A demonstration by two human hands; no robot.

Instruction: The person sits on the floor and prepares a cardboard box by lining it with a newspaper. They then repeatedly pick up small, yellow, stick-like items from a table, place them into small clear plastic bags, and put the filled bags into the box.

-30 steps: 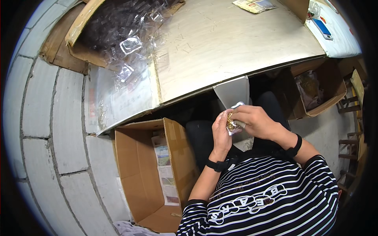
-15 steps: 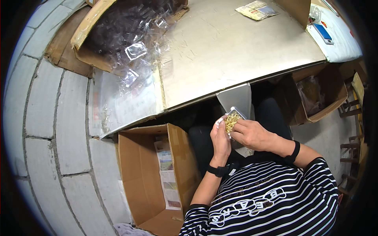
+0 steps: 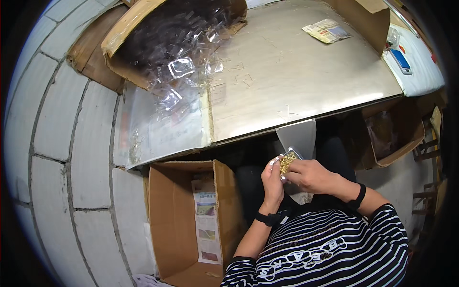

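In front of my lap, my left hand (image 3: 272, 182) is wrapped round a small clear plastic box (image 3: 295, 153). Thin gold-coloured pieces (image 3: 287, 163), like short pins or wires, fill it; their exact kind is too small to tell. My right hand (image 3: 311, 176) reaches over the box from the right, its fingers bent together against the gold pieces. Its fingertips are partly hidden, so whatever they pinch does not show. Something white covers a fingertip of my left hand. Below the table edge, a grey-white chute-like sheet (image 3: 299, 136) hangs just beyond the box.
A metal-topped table (image 3: 287, 71) spans ahead, with thin strands scattered on it. Clear plastic boxes (image 3: 181, 68) spill from a large carton (image 3: 125, 29) at far left. Cardboard boxes stand at my left (image 3: 174, 229) and right (image 3: 399, 155). A flat packet (image 3: 326, 31) and blue-screened device (image 3: 400, 61) lie farther back.
The view has shifted, so the table and hands appear lower and slightly to the right. Both hands stay at the plastic box. Thin strands now show by the table's front edge.
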